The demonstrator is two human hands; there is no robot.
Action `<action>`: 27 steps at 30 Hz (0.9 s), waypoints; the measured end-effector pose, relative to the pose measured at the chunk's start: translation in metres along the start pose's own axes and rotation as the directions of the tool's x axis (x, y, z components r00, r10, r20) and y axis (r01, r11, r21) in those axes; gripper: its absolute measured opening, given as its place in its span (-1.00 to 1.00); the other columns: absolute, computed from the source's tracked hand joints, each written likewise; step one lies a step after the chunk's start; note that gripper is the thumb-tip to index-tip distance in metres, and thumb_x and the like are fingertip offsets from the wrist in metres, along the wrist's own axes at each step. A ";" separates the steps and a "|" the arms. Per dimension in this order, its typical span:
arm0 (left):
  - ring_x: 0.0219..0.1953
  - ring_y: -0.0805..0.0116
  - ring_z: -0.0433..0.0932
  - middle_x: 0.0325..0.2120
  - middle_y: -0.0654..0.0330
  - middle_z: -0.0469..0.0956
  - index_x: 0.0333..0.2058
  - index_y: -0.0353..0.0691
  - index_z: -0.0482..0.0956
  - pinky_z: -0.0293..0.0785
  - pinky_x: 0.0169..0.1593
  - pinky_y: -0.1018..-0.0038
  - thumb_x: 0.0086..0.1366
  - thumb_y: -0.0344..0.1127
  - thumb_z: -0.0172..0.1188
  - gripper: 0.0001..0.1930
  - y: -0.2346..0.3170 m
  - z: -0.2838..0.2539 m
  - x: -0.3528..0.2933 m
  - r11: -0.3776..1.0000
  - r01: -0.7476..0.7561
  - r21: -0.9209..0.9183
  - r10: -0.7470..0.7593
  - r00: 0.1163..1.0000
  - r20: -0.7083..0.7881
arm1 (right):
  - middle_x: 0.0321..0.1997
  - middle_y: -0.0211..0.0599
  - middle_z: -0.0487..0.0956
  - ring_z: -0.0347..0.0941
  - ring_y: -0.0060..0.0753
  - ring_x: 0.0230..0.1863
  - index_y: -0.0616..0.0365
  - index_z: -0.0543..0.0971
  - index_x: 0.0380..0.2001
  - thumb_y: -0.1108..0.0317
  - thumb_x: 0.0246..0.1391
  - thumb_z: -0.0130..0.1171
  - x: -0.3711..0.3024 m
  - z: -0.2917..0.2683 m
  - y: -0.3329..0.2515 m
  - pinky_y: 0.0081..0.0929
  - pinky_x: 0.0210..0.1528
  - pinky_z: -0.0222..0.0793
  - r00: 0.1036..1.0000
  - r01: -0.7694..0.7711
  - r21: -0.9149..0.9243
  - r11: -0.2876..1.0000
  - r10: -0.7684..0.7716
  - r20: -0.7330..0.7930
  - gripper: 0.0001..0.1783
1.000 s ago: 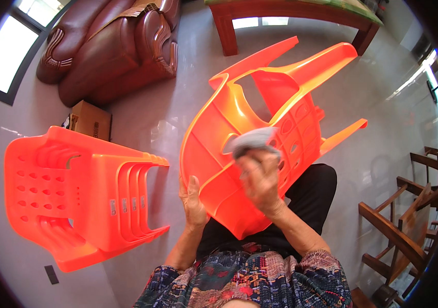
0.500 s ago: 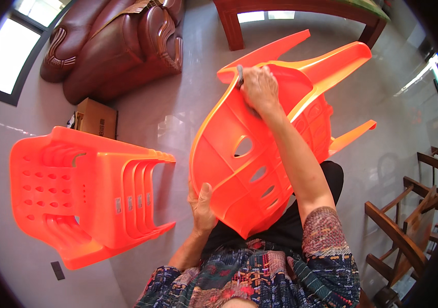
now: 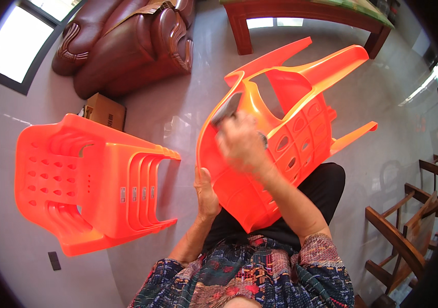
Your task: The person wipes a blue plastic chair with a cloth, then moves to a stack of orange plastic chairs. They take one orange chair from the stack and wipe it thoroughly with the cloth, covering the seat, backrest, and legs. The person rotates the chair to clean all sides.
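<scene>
An orange-red plastic armchair (image 3: 301, 131) lies tilted before me, its legs pointing away to the upper right and its slotted backrest toward me. My left hand (image 3: 208, 197) grips the left edge of the backrest, thumb on the near face and fingers hidden behind. In my right hand (image 3: 244, 143), somewhat smeared by motion, is a dark grey cloth (image 3: 227, 108). The cloth lies against the chair's inner surface near the upper left edge. To the left stands a stack of several matching chairs (image 3: 111, 190), apart from both hands.
A brown leather sofa (image 3: 126, 56) and a cardboard box (image 3: 105, 111) stand at the far left. A wooden table (image 3: 301, 15) is at the back. Wooden chair frames (image 3: 396, 233) lie to the right. My dark-trousered knee (image 3: 327, 185) is beside the armchair.
My right hand has moved toward me and to the left with the cloth, away from the armrest end. My left hand keeps its grip on the armchair, which has hardly shifted.
</scene>
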State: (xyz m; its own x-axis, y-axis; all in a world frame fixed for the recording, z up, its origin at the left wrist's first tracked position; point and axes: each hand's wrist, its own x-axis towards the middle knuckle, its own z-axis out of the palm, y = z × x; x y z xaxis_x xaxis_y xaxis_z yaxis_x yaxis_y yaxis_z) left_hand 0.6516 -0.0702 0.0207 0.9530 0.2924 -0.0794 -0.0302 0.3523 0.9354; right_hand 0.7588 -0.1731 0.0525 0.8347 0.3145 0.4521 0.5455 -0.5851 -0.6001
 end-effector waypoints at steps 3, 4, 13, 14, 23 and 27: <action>0.07 0.31 0.38 0.05 0.11 0.37 0.16 -0.27 0.23 0.30 0.15 0.34 0.41 0.19 -0.33 -0.35 -0.011 -0.002 -0.001 0.999 0.025 -0.044 -0.026 0.999 -0.023 | -0.14 0.16 0.34 0.30 0.12 -0.11 0.48 0.39 -0.03 0.33 -0.09 0.07 -0.035 -0.004 -0.041 -0.19 -0.09 0.33 0.987 0.147 -0.015 0.989 -0.148 -0.057 -0.46; 0.05 0.31 0.39 0.04 0.12 0.38 0.14 -0.26 0.25 0.30 0.15 0.34 0.40 0.21 -0.36 -0.34 -0.010 -0.006 -0.003 1.000 0.007 -0.014 -0.007 1.000 0.012 | -0.11 0.13 0.34 0.30 0.09 -0.08 0.48 0.40 -0.06 0.38 -0.07 0.04 -0.051 0.002 -0.045 -0.16 -0.04 0.32 0.981 0.195 0.111 0.974 -0.193 -0.031 -0.52; 0.16 0.24 0.33 0.13 0.08 0.32 0.20 -0.31 0.17 0.29 0.21 0.26 0.40 0.16 -0.27 -0.34 -0.005 0.002 -0.010 0.980 0.120 -0.157 -0.114 0.992 0.049 | -0.31 -0.30 0.39 0.41 -0.25 -0.32 0.12 0.54 -0.17 0.50 -0.21 0.18 -0.078 -0.018 0.002 -0.39 -0.34 0.43 0.961 0.204 -0.163 0.965 -0.230 -0.155 -0.60; 0.16 0.23 0.33 0.13 0.08 0.31 0.20 -0.31 0.16 0.29 0.21 0.25 0.40 0.16 -0.25 -0.34 -0.008 0.002 -0.009 0.986 0.103 -0.129 -0.099 0.994 0.034 | -0.37 -0.32 0.38 0.41 -0.25 -0.38 0.11 0.55 -0.19 0.53 -0.22 0.18 -0.064 -0.017 0.019 -0.40 -0.42 0.41 0.930 0.168 -0.214 0.962 -0.227 -0.290 -0.61; 0.15 0.34 0.29 0.10 0.14 0.30 0.19 -0.26 0.15 0.26 0.21 0.33 0.40 -0.11 -0.12 -0.51 0.004 0.019 -0.011 0.976 0.089 -0.197 -0.071 0.993 0.099 | -0.32 -0.26 0.41 0.37 -0.14 -0.27 0.07 0.50 -0.29 0.35 -0.03 0.14 -0.026 -0.038 0.123 -0.32 -0.35 0.39 0.897 -0.235 -0.408 0.882 0.035 -0.440 -0.82; 0.13 0.33 0.32 0.04 0.11 0.35 0.10 -0.26 0.19 0.27 0.19 0.32 0.33 -0.14 -0.06 -0.55 0.007 0.008 0.001 0.967 0.101 -0.233 -0.060 0.983 0.175 | -0.27 -0.21 0.39 0.36 -0.11 -0.25 0.08 0.49 -0.21 0.36 -0.04 0.17 -0.048 -0.045 0.076 -0.26 -0.33 0.39 0.921 -0.038 -0.307 0.951 -0.086 -0.379 -0.74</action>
State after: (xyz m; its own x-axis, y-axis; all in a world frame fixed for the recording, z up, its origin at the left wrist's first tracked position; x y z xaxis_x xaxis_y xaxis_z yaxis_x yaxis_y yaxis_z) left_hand 0.6547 -0.0743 0.0296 0.9912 0.1101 -0.0738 -0.0033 0.5771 0.8167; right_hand 0.7565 -0.2664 0.0151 0.6934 0.0562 0.7183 0.4635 -0.7981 -0.3850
